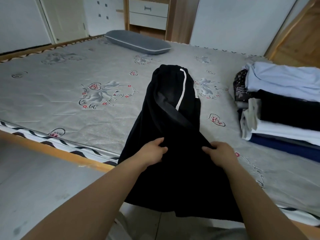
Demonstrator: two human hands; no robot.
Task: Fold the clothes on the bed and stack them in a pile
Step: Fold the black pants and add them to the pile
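Black trousers with a white side stripe (173,104) stretch from the middle of the bed (69,84) toward me, their near end hanging over the bed's edge. My left hand (152,152) grips the dark cloth on the left, thumb on top. My right hand (220,152) grips it on the right, a short gap apart from the left. A pile of folded clothes (280,104) stands on the bed at the right, with light blue cloth on top and dark blue at the bottom.
A grey pillow (138,42) lies at the far side of the bed. The wooden bed frame (60,153) runs along the near left, with grey floor (34,187) below. White drawers (149,14) stand behind the bed.
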